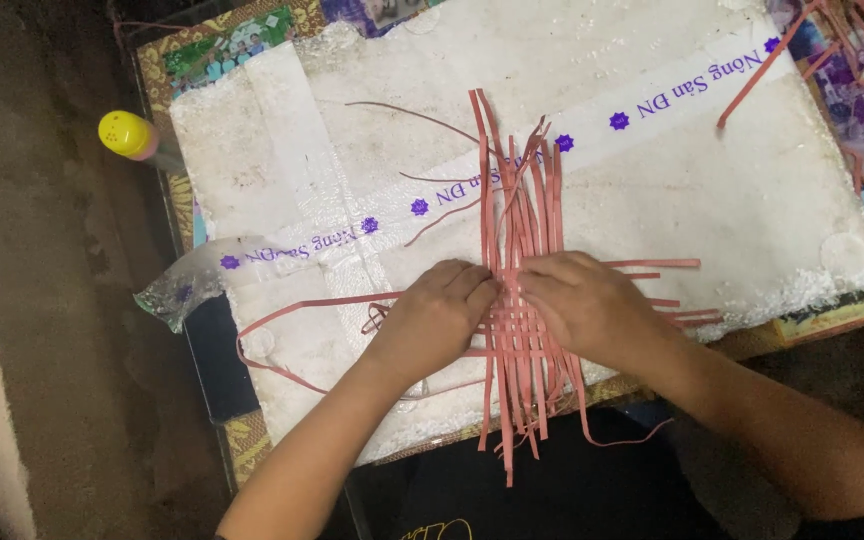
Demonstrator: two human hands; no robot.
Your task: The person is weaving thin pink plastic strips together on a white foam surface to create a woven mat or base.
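On the foam board point(712, 190), both hands point(442, 310) pinch woven red strips point(517, 230).

Two hands were in view: one left hand point(442, 305) and one right hand point(582, 300). One white foam board point(752, 200) lay beneath them, crossed by one printed tape band point(392, 215). One yellow-capped bottle point(127, 135) stood at its side. The pink strips point(522, 215) overlapped too densely for an exact count; well over ten were visible.
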